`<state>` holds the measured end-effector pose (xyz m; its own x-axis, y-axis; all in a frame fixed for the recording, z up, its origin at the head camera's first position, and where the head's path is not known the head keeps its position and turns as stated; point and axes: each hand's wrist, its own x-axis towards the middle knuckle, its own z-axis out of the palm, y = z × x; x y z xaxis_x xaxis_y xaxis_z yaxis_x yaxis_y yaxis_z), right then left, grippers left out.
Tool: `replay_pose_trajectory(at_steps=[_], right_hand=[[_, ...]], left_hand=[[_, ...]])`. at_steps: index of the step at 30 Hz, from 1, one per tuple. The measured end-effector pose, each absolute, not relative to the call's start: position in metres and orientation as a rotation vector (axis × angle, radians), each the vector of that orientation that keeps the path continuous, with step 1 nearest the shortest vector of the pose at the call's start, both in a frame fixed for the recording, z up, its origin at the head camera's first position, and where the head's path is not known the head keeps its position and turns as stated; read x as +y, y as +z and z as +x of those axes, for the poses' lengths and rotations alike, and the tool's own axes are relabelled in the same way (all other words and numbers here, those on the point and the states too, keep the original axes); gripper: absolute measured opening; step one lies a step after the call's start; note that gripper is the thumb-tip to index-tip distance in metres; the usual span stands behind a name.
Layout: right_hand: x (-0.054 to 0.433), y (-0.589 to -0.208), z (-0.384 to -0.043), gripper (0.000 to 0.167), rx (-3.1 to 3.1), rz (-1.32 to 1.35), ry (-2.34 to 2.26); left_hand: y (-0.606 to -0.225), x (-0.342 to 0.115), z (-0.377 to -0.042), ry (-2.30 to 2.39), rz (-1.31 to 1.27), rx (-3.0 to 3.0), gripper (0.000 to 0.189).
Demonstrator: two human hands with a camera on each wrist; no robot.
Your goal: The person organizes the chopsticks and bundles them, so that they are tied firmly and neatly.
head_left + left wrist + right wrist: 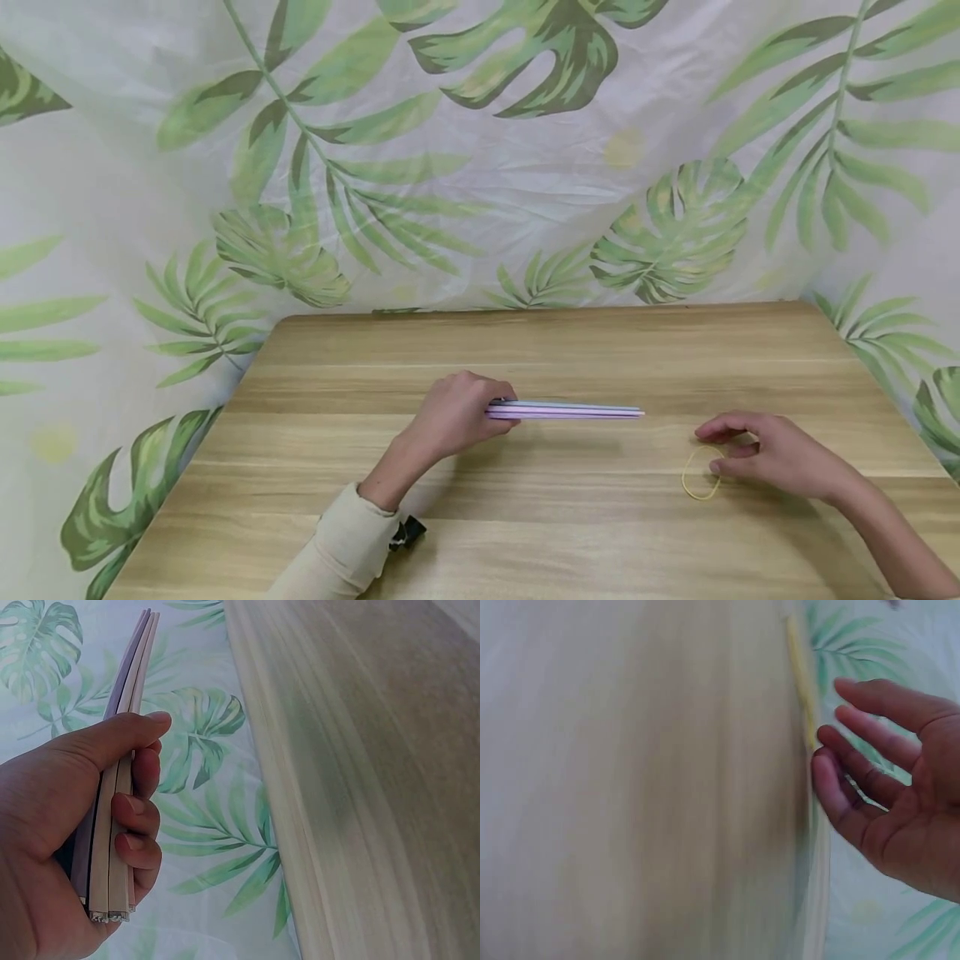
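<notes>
gripping sticks (pixel 573 411) in left hand (pixel 457 414)

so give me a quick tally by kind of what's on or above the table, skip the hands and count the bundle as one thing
bundle of slim pastel sticks: 1 (exact number of sticks can't be made out)
thin yellow loop: 1
small black object by the beige sleeve cuff: 1
total: 3
</notes>
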<state>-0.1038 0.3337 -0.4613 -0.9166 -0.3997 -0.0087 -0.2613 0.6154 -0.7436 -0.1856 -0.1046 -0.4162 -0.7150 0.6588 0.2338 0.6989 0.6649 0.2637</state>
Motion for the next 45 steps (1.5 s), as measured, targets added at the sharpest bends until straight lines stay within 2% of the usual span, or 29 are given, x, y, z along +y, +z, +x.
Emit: replay_pose_trajectory(at_steps=[12,28,45], right_hand=[[0.326,-0.469,-0.107,0.028,2.898,-0.605,-1.011],[0.321,-0.467,-0.109,0.014,2.876,-0.618,-0.905],[0.290,-0.442,-0.117,0.014,2.889,-0.553,-1.051]], left_hand=[[-0.414,-0.105,-0.184,-0.551,-1.121,-2.759,0.011],[-0.412,-0.105,-0.183,-0.539,-1.136,-2.734,0.011],[-0.416,-0.104,-0.183,-0.485,-1.126,-2.748,0.011]])
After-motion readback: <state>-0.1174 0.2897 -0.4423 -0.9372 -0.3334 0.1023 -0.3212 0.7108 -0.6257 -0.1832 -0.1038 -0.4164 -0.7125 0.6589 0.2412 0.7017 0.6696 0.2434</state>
